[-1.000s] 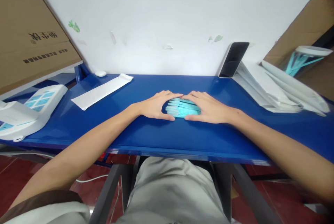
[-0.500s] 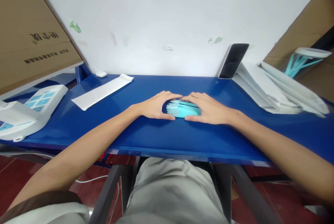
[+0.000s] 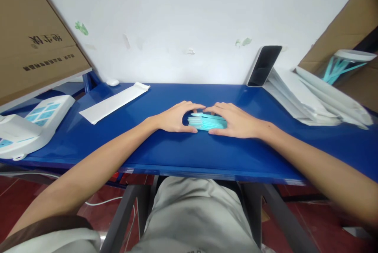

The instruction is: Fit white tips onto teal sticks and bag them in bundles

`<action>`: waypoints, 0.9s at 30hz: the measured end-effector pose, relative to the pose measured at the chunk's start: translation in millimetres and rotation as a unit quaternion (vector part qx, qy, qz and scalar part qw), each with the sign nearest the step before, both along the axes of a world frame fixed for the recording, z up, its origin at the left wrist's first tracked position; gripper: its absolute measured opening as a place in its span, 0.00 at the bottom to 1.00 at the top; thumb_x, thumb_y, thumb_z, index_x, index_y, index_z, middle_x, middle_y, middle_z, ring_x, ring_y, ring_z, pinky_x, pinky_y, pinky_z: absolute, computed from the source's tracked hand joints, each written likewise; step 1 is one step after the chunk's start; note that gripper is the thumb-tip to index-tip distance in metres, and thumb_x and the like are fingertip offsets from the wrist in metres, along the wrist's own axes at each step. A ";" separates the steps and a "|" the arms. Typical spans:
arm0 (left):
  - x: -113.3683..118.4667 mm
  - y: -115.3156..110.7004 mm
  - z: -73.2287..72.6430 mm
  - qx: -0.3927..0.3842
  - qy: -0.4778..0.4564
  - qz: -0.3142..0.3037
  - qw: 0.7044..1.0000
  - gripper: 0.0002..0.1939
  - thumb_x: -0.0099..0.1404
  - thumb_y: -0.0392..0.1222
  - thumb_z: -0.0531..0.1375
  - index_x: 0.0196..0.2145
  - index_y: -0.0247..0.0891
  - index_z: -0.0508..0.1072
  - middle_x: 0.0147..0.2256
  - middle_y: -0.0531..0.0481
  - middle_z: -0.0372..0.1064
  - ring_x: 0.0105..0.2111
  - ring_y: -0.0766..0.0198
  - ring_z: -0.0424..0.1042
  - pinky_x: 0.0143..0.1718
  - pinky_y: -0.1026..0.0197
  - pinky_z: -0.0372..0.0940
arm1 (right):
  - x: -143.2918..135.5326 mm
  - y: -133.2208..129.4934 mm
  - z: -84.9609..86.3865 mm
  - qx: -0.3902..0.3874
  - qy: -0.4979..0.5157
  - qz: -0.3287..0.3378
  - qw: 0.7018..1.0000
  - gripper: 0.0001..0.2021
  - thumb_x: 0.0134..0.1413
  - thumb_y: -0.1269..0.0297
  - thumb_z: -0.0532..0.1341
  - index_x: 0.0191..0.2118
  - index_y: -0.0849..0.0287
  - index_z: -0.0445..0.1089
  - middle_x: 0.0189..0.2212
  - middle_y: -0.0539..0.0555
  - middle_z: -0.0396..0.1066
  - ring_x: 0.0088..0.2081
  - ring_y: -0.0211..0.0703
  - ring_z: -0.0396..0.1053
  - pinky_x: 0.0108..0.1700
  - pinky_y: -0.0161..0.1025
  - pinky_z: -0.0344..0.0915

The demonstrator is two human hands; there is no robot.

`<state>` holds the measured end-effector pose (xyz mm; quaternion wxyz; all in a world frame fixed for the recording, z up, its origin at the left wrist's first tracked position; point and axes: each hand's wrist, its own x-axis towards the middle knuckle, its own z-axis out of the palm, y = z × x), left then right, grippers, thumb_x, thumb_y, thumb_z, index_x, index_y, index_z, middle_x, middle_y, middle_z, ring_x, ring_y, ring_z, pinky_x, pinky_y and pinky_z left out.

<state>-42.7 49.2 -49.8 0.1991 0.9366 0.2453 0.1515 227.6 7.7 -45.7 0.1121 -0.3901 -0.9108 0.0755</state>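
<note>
A stack of thin turquoise strips [image 3: 208, 121] lies on the blue table, its left ends paler than the rest. My left hand [image 3: 178, 117] curves around the left end, thumb in front and fingers behind. From the other side my right hand [image 3: 232, 121] wraps the right end, with its thumb along the front of the stack. Both hands are closed about the strips, and their index fingertips almost meet behind it. The top strip sits slightly askew. My palms hide part of the right end.
A white paper sleeve [image 3: 115, 102] and a small white case [image 3: 112, 82] lie at the left, near a white device with blue panels [image 3: 41, 121]. A phone [image 3: 264, 66] leans on the wall. White packets [image 3: 313, 99] and a cup of turquoise strips [image 3: 339, 70] are at the right.
The view has shifted slightly. Both hands keep their hold around the stack, and the strips on top have moved a little between the fingers.
</note>
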 end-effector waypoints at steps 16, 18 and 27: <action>-0.5 1.3 1.1 0.003 0.017 0.010 1.000 0.42 0.62 0.66 0.66 0.65 0.40 0.67 0.49 0.40 0.71 0.49 0.48 0.67 0.53 0.47 0.62 | 0.8 2.4 -1.5 0.008 -0.013 0.006 1.000 0.33 0.61 0.37 0.58 0.62 0.56 0.71 0.48 0.62 0.72 0.46 0.58 0.69 0.49 0.52 0.60; -0.4 1.0 1.3 0.001 0.021 0.010 1.000 0.40 0.62 0.66 0.65 0.64 0.41 0.69 0.51 0.40 0.69 0.51 0.47 0.67 0.54 0.46 0.62 | 0.9 2.5 -2.0 0.007 -0.011 0.010 1.000 0.32 0.61 0.37 0.58 0.61 0.55 0.73 0.47 0.61 0.72 0.46 0.58 0.69 0.49 0.52 0.60; -2.0 1.1 1.7 0.005 0.060 0.023 0.998 0.40 0.63 0.67 0.63 0.64 0.38 0.69 0.56 0.37 0.63 0.56 0.43 0.62 0.60 0.44 0.58 | 0.0 1.9 -1.1 0.009 -0.020 0.009 1.000 0.31 0.62 0.38 0.58 0.59 0.57 0.75 0.48 0.62 0.71 0.46 0.57 0.69 0.50 0.53 0.61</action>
